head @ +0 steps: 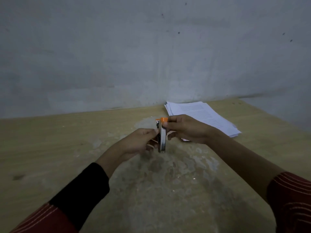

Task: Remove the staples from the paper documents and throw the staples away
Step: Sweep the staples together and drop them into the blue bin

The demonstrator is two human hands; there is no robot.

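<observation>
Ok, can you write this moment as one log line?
left hand: pinching stapler | right hand: holding stapler's orange end | stapler: upright between hands | paper stack: on table by wall

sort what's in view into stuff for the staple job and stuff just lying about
For the job: orange-tipped metal tool, gripped by the left hand and the right hand; stack of paper documents at the back right.

Just there: worn table; grey wall. No loose staples or bin can be made out.

The left hand point(139, 142) hides part of the stapler point(162, 137), the right hand point(188, 129) a corner of the paper stack point(202, 113).
</observation>
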